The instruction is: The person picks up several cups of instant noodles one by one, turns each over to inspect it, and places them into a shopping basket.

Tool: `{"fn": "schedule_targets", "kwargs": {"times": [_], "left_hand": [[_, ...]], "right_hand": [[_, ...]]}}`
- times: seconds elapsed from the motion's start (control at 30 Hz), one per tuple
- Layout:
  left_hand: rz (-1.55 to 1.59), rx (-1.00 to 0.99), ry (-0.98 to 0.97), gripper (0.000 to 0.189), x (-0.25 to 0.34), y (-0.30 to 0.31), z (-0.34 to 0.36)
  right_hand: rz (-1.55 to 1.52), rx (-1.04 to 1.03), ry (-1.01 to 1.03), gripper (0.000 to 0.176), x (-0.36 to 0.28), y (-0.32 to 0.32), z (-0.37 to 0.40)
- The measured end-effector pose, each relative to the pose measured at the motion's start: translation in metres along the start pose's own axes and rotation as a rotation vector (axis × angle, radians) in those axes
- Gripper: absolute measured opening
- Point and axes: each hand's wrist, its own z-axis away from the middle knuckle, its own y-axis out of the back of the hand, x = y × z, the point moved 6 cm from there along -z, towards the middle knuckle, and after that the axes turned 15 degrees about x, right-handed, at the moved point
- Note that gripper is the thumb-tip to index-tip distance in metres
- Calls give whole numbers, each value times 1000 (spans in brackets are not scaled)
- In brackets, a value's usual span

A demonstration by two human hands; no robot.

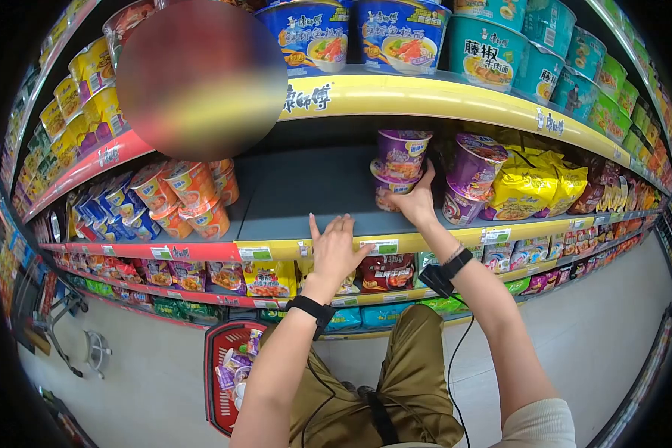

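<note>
Two purple instant noodle cups stand stacked on the dark middle shelf (310, 183). My right hand (417, 200) is closed around the lower cup (386, 185), its thumb toward the front and its fingers along the right side, partly hidden. The upper cup (404, 153) sits on top. Fingers spread, my left hand (337, 250) rests at the front edge of the same shelf, over the yellow and red price strip, holding nothing. Just right of my right hand is another stack of purple cups (476, 166).
Orange noodle cups (194, 187) stand to the left on this shelf; yellow noodle packs (526, 187) lie to the right. Above is a yellow-edged shelf (425, 97) with blue and teal tubs. A red basket (215, 373) holding purple packages is on the floor by my left forearm.
</note>
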Motion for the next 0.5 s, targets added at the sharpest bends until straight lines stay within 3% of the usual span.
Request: {"fn": "schedule_targets", "kwargs": {"times": [0.13, 0.33, 0.5], "left_hand": [[4, -24, 19, 73, -1, 0, -1], [18, -43, 55, 79, 0, 3, -4], [54, -29, 71, 81, -3, 3, -5]], "right_hand": [[-33, 2, 167, 123, -15, 3, 30], [-128, -100, 171, 127, -21, 2, 44], [-247, 42, 238, 130, -47, 17, 32]]}}
